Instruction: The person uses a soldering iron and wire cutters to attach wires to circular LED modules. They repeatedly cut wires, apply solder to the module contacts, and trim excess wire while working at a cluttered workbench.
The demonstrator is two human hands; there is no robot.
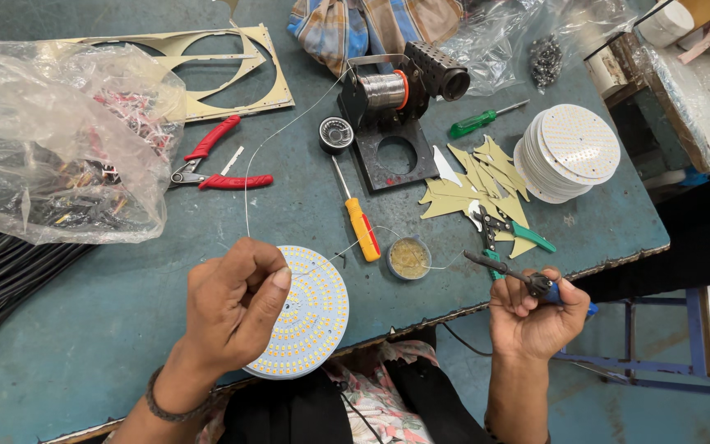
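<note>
My left hand (232, 308) hovers over the near edge of the table with its fingers pinched on a thin solder wire (246, 185) that runs up to a spool (384, 89) on a black stand. Under that hand lies a round white LED board (314, 316) dotted with yellow chips. My right hand (536, 316) is past the table's front edge, shut on a soldering iron (507, 273) with a blue handle, its dark tip pointing left. A small tin of flux (409, 258) sits between the two hands.
A yellow-handled screwdriver (361, 226), red pliers (219, 160), green cutters (507, 230) and a green screwdriver (478, 122) lie on the teal table (84, 329). A stack of round LED boards (569, 152) stands at right, a plastic bag of parts (59, 140) at left, cream cut-out sheets (207, 70) at the back.
</note>
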